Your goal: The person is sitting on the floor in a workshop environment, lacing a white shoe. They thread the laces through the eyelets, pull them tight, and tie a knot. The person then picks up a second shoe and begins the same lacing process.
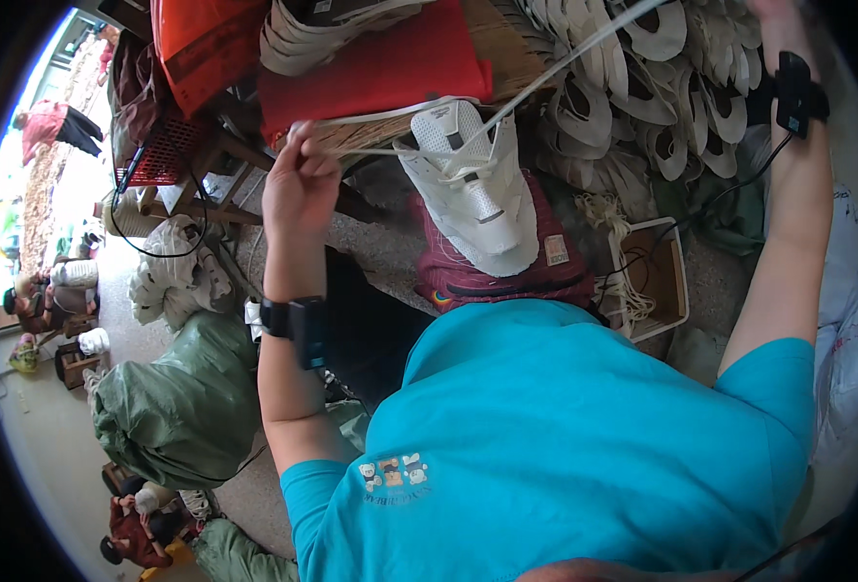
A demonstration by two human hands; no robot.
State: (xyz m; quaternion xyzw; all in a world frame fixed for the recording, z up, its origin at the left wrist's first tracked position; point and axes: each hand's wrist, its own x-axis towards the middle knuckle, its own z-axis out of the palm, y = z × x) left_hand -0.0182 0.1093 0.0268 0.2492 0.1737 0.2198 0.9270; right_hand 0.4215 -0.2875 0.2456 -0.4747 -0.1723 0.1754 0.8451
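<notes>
A white shoe upper (506,218) rests on a maroon cloth (438,247) over my lap, its tongue and eyelet side toward the table. My left hand (301,179) is raised to the left of it, fingers closed on one end of a white shoelace (371,151) that runs across to the upper. Another stretch of lace slants tautly from the upper to the top edge, toward the upper right. My right arm reaches far out that way. Only part of my right hand (773,8) shows at the top edge; its fingers are blurred and cut off.
A table with a red sheet (371,87) and stacked uppers (298,39) stands in front. Many pale uppers (681,97) hang in rows at the upper right. Beside my lap is a box (676,276) with loose laces. Green sacks (186,398) and seated people are at left.
</notes>
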